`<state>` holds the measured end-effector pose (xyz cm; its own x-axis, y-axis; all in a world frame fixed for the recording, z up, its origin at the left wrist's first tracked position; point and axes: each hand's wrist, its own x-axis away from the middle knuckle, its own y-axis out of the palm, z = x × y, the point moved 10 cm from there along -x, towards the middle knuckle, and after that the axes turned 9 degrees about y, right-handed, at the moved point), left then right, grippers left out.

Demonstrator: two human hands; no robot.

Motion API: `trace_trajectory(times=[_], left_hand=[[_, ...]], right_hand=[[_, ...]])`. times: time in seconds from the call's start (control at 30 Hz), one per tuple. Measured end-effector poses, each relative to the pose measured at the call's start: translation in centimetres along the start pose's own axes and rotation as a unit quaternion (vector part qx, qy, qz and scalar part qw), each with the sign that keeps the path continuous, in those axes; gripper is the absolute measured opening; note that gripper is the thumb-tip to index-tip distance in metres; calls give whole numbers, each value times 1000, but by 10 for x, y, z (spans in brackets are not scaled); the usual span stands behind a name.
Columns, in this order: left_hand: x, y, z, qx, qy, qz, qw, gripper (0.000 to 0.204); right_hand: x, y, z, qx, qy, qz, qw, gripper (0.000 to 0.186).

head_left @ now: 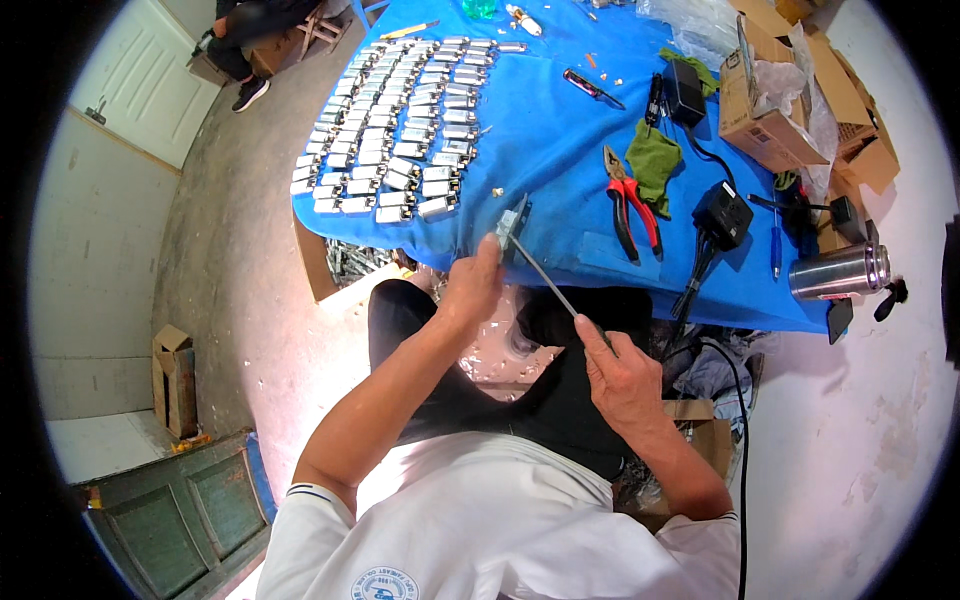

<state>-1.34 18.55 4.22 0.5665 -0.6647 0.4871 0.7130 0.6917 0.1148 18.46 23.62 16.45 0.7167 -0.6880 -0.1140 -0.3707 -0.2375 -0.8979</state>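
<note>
Left hand [470, 285] pinches a small metal part [510, 228] at the table edge [560, 268]. Right hand [620, 375] grips a thin rod tool [545, 278], its long axis running up-left from that hand to the part; tip touches it.

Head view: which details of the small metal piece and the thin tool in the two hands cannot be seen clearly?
- Small metal piece: too small; left hand covers its lower part.
- Thin tool: handle hidden inside right hand; tip too small against the piece.
- Rows of metal parts on blue table: too small for detail.
</note>
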Motion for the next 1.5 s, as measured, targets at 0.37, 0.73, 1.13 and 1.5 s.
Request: trace_trajectory(times=[0.37,0.73,1.13,1.5], left_hand=[[-4,-4,-2,-15,20,-7,1000,56],[-4,-7,2,-83,61,12,995,60],[-4,-7,7,-109,69,29,991,60],[-5,-4,2,-67,44,17,997,58]], right_hand=[[-3,-8,10,-121,59,-52,990,40],[-1,-20,0,-100,58,-41,992,42],[-2,-22,16,-125,51,-30,990,41],[1,-8,12,-109,59,-34,992,38]])
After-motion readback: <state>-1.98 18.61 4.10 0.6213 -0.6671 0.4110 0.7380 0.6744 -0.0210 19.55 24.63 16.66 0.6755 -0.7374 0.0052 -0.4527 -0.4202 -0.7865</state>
